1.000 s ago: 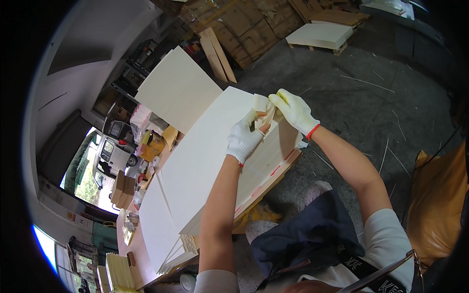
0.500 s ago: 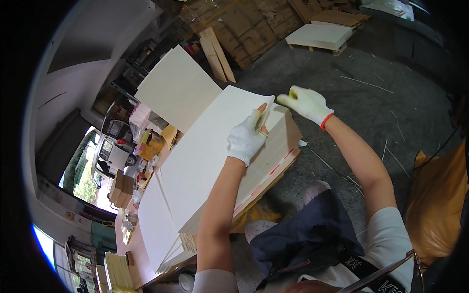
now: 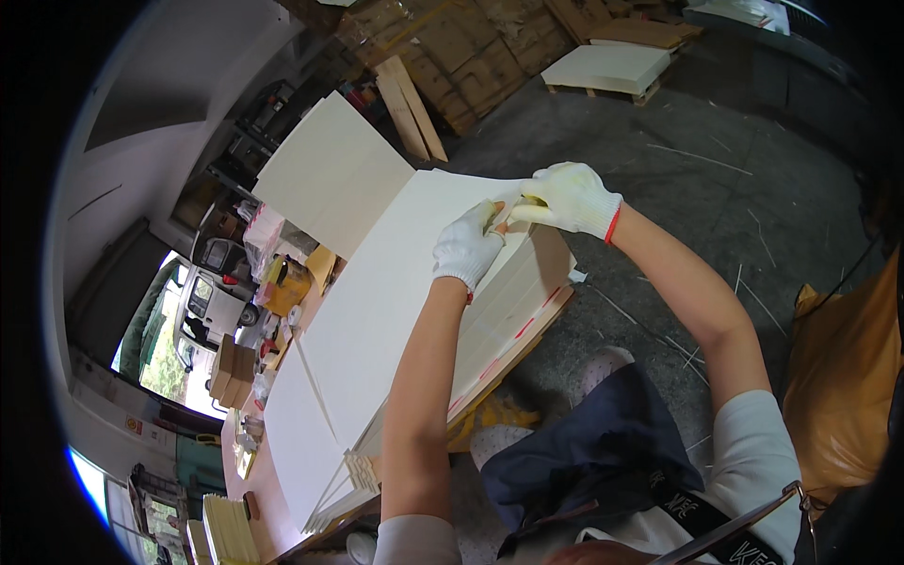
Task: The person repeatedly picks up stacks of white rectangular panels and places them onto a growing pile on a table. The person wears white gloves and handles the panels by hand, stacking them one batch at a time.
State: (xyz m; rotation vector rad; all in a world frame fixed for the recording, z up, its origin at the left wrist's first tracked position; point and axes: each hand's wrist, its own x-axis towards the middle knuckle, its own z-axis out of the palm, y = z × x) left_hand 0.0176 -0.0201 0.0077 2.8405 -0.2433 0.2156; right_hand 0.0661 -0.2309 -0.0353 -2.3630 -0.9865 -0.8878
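A tall stack of large white sheets point(image 3: 377, 273), perhaps paperboard, slants across the middle of the view. My left hand point(image 3: 468, 247), in a white knit glove with bare fingertips, is closed at the stack's upper right corner, its thumb and forefinger at the top sheet's edge. Right beside it, my right hand point(image 3: 573, 200), in a white glove with a red cuff, pinches the same corner. The corner looks slightly raised between the hands, though the fingers partly hide it. Red marks run along the stack's lower side.
Beyond the stack's far side lies another pile of pale sheets point(image 3: 334, 174). White sheets with stepped edges point(image 3: 297, 433) lie on the wooden table point(image 3: 268, 518), near brown boxes point(image 3: 234, 372). A pallet stack point(image 3: 603, 68) stands farther back; an orange bag point(image 3: 847, 386) is at right.
My right hand has moved left from beside the stack and closed on the sheet's corner. My left hand has shifted slightly, its forefinger now less extended.
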